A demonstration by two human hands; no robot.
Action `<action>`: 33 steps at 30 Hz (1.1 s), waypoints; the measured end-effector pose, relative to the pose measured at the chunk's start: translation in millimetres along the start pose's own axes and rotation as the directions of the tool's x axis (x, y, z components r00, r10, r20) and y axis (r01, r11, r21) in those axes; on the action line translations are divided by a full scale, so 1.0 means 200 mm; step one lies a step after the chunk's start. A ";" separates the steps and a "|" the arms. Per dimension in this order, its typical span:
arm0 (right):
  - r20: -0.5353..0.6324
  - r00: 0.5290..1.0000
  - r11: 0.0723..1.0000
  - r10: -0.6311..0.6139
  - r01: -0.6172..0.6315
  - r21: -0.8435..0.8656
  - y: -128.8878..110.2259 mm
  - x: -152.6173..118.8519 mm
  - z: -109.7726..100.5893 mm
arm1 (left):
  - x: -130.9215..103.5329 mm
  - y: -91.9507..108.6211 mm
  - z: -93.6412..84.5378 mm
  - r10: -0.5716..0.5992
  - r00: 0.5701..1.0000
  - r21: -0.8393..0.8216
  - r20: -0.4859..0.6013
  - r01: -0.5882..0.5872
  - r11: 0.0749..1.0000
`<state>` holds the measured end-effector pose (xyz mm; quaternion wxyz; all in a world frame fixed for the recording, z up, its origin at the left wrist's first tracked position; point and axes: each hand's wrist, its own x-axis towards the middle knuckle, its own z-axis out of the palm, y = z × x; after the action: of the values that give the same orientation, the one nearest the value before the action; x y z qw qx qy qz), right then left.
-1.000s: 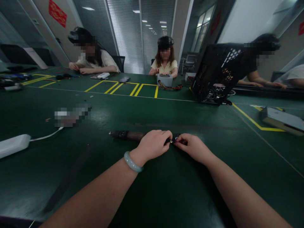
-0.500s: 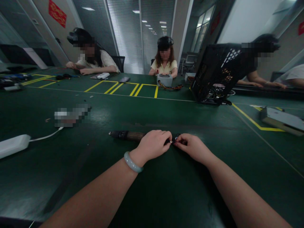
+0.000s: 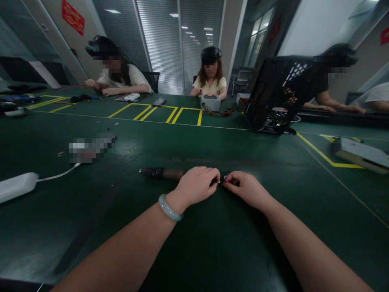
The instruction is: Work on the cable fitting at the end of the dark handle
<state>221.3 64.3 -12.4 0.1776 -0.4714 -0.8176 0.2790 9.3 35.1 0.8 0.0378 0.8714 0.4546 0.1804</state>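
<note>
A slim electric screwdriver [image 3: 170,174], black at the tip end with a brownish grip, lies across the green table with its tip to the left. My left hand [image 3: 197,183], a pale bangle at its wrist, is closed over the screwdriver's right part and hides it. Just right of it, my right hand [image 3: 245,188] has thumb and fingers pinched together on a small dark piece that I cannot make out. A tiny shiny spot shows between the two hands' fingertips.
A black computer case [image 3: 267,95] stands at the back right, a metal box [image 3: 361,156] at the right. At left are a white power strip [image 3: 20,186] and its cable. A grey power supply [image 3: 210,103] sits before a seated person; other people work around the table.
</note>
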 end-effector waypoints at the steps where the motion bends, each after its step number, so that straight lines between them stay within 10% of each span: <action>1: 0.002 1.000 1.000 -0.001 0.001 0.004 0.00 0.00 0.00 | 0.00 0.00 0.00 0.001 1.000 0.000 -0.001 -0.001 1.000; 33: 0.023 1.000 0.999 0.017 -0.018 0.038 -0.01 -0.01 -0.01 | 0.00 0.01 0.00 -0.007 1.000 0.020 -0.010 0.008 1.000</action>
<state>220.6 62.6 -9.9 0.1748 -0.4717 -0.8099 0.3016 9.8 34.3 1.7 0.0278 0.8692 0.4598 0.1799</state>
